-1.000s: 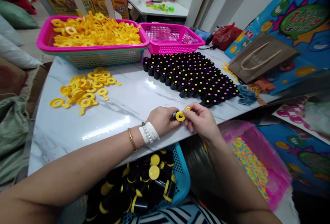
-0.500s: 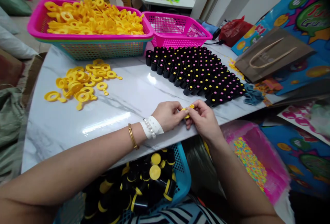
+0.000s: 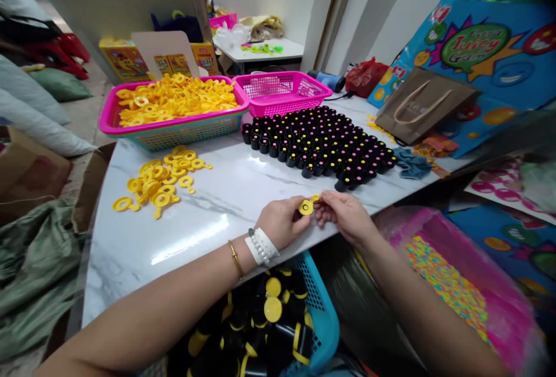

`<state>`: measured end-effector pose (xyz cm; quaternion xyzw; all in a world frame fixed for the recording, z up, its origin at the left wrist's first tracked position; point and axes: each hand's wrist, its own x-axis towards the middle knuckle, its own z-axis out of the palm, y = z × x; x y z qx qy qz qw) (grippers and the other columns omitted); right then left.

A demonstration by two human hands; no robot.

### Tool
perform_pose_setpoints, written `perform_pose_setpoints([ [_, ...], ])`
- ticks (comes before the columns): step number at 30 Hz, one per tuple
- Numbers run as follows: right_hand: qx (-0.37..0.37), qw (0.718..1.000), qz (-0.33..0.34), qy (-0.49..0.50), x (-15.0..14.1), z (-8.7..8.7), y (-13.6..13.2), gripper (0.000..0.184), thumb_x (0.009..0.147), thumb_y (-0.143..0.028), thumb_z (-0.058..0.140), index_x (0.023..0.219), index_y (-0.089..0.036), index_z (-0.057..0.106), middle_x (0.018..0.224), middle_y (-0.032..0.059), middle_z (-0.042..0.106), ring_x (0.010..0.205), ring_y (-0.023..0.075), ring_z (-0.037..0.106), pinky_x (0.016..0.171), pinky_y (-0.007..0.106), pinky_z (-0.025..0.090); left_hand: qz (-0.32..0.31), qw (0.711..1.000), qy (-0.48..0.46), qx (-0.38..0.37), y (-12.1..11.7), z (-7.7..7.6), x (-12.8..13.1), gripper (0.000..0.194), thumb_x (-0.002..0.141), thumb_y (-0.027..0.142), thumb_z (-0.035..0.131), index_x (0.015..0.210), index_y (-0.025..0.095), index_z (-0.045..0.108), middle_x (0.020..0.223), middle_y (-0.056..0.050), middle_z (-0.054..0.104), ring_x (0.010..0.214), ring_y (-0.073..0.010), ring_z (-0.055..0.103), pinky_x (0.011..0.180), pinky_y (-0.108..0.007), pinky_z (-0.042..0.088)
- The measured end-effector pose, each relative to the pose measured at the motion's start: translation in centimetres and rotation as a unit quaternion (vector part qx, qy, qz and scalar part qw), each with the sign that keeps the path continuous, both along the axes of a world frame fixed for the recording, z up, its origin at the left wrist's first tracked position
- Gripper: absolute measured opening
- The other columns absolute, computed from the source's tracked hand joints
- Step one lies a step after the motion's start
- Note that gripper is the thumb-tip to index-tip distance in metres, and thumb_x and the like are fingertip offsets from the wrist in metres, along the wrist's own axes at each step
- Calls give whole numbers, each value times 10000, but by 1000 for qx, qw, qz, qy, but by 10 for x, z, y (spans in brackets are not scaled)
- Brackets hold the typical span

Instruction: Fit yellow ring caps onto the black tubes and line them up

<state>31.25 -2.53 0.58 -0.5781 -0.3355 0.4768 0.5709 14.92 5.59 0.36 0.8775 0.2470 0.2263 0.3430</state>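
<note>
Yellow plastic is sitting between the two hands in the head view: a tabbed ring (image 3: 306, 206) is hovering just over the near edge of a white marble table (image 3: 174, 238), its tab pointing toward two o'clock and something dark showing through its hole. The right hand (image 3: 345, 218) is pinching that tab almost fully shut between thumb and forefinger, its other fingers curling loosely behind. The left hand (image 3: 282, 222) is curling against the ring's lower side; whatever its palm may be gripping is hidden, so its hold cannot be told. A gold bangle (image 3: 236, 259) and a white beaded wristband (image 3: 262, 246) are circling the left wrist.

At nine o'clock from the hands, a loose heap of yellow rings (image 3: 160, 177) is lying on the marble. At ten o'clock, a pink-rimmed teal mesh basket (image 3: 182, 138) is brimming with more of them, and a pink mesh basket (image 3: 282, 99) is standing against it at twelve o'clock. Black bottles (image 3: 321, 145) with pink-dotted tops are standing in tight rows at one o'clock. A kraft paper bag (image 3: 421, 105) is leaning at two o'clock, with a crumpled blue cloth (image 3: 412, 164) lying near it. Below the table edge, a blue mesh basket (image 3: 324, 313) at six o'clock is holding black bottles with yellow caps (image 3: 278, 336), while a pink bag of multicoloured pieces (image 3: 447, 290) is sitting at four o'clock.
</note>
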Motion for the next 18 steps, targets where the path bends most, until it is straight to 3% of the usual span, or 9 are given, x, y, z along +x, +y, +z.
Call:
perform_pose_setpoints([
  [4, -90, 989, 119, 23, 18, 11, 11, 369, 665, -421, 809, 724, -140, 578, 541, -17, 621, 414, 71, 542, 388, 162, 460, -36, 998, 34, -43, 6, 6, 5, 228, 809, 289, 601, 981, 187, 710, 588, 25, 620, 526, -105, 525, 539, -214, 361],
  [7, -114, 973, 199, -12, 19, 18, 21, 347, 693, -357, 795, 749, -180, 502, 471, -51, 598, 369, 85, 534, 361, 163, 442, -62, 992, 53, -99, 12, 10, 8, 238, 816, 302, 595, 990, 192, 716, 515, 41, 584, 478, -96, 497, 515, -205, 333],
  [12, -110, 976, 174, -65, 7, 20, 21, 289, 763, -304, 723, 810, -207, 456, 485, -69, 608, 405, 109, 595, 409, 185, 493, -53, 989, 84, -114, 12, 13, 10, 311, 799, 299, 595, 1067, 172, 689, 461, 49, 568, 427, -108, 501, 507, -209, 343],
  [18, -68, 982, 137, -113, 3, 9, 11, 377, 801, -528, 648, 841, -180, 507, 490, -32, 612, 447, 116, 621, 411, 165, 451, -68, 987, 86, -115, 16, 10, 6, 278, 792, 350, 608, 964, 155, 706, 534, 28, 633, 462, -117, 552, 511, -210, 358],
])
